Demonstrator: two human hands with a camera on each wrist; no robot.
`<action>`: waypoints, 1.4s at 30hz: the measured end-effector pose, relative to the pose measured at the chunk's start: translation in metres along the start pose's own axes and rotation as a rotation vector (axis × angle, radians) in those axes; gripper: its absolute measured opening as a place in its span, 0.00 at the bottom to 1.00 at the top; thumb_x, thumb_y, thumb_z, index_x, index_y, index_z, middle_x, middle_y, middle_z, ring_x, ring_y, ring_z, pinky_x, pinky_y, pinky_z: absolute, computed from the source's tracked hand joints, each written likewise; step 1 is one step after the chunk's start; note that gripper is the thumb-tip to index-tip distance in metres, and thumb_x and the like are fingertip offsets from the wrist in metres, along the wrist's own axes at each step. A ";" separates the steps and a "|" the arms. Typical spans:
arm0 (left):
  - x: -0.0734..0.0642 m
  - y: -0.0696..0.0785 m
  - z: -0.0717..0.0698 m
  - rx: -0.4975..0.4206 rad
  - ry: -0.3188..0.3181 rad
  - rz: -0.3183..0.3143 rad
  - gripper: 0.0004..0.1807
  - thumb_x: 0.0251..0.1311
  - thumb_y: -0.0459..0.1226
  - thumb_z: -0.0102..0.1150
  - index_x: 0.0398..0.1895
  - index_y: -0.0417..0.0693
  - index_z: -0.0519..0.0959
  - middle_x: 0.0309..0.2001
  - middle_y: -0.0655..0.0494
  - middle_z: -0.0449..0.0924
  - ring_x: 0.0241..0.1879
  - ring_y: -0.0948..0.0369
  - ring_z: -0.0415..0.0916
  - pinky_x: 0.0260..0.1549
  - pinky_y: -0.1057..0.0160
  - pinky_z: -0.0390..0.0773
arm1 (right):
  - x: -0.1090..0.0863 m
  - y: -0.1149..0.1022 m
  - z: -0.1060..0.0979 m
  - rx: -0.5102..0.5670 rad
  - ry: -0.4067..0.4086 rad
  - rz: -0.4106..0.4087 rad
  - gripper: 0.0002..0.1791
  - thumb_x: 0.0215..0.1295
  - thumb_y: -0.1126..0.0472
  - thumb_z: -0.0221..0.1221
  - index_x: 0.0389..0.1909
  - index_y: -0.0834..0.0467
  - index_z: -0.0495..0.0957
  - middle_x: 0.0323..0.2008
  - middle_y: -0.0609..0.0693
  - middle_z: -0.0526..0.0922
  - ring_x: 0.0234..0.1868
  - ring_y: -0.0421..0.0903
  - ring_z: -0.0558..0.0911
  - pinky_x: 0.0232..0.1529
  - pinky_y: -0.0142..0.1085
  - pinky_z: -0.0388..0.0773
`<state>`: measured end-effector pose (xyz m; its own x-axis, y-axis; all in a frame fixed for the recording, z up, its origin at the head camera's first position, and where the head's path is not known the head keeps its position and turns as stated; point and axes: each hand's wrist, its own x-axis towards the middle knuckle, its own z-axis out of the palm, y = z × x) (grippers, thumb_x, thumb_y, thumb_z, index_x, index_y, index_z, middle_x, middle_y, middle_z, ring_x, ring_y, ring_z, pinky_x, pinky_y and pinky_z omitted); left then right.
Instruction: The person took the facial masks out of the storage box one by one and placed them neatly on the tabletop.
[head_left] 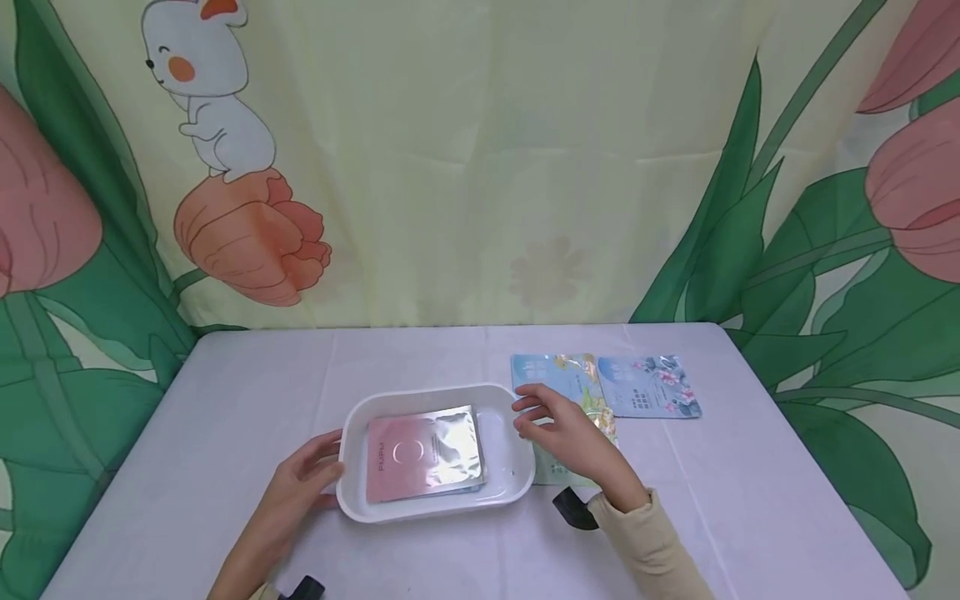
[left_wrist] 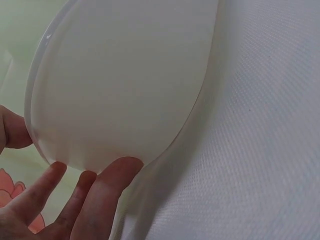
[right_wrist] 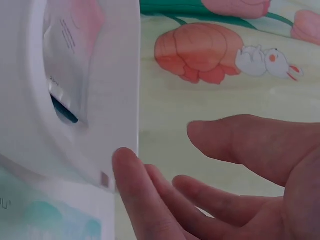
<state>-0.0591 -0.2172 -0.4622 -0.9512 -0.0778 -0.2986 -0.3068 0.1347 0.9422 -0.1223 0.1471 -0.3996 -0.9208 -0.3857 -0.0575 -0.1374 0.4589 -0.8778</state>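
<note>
A white tray (head_left: 510, 425) stands mid-table, holding a pink and silver sachet (head_left: 405, 458) with the edge of another packet showing beneath. My left hand (head_left: 300, 479) grips the tray's left end, one digit over the rim and fingertips against the outer wall (left_wrist: 125, 90). At the other end, my right hand (head_left: 562, 433) has its thumb and fingers spread apart, index fingertip right at the rim in the right wrist view. Nothing lies between those fingers. Beneath that hand lies a blue-green packet with gold flowers (head_left: 555, 371), partly hidden by hand and tray.
A blue packet with pink flowers (head_left: 648, 387) lies flat to the right of the gold-flowered one. White cloth covers the table (head_left: 720, 517). Behind the far edge hangs a curtain (head_left: 465, 167) printed with tulips and a rabbit.
</note>
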 end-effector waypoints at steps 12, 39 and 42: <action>-0.003 -0.007 0.001 0.029 0.030 -0.046 0.31 0.65 0.38 0.60 0.71 0.50 0.66 0.68 0.45 0.68 0.57 0.59 0.76 0.38 0.61 0.84 | 0.005 -0.009 0.018 -0.108 -0.059 0.024 0.28 0.68 0.60 0.60 0.65 0.68 0.67 0.55 0.62 0.80 0.54 0.56 0.81 0.54 0.50 0.79; 0.000 -0.003 0.001 0.026 0.014 -0.001 0.30 0.65 0.37 0.60 0.71 0.49 0.66 0.67 0.43 0.69 0.57 0.58 0.77 0.37 0.60 0.85 | 0.008 -0.019 0.049 -0.144 -0.099 0.029 0.32 0.66 0.60 0.61 0.65 0.71 0.63 0.56 0.68 0.77 0.53 0.61 0.81 0.52 0.54 0.79; 0.000 -0.002 0.002 0.036 0.019 -0.001 0.30 0.66 0.37 0.59 0.70 0.49 0.66 0.66 0.44 0.69 0.59 0.52 0.75 0.37 0.61 0.85 | 0.009 -0.019 0.052 -0.155 -0.106 0.015 0.31 0.66 0.60 0.61 0.64 0.72 0.63 0.55 0.69 0.77 0.52 0.62 0.81 0.52 0.54 0.79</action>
<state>-0.0589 -0.2159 -0.4642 -0.9501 -0.0971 -0.2965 -0.3093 0.1697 0.9357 -0.1092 0.0935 -0.4083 -0.8806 -0.4565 -0.1271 -0.1860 0.5797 -0.7933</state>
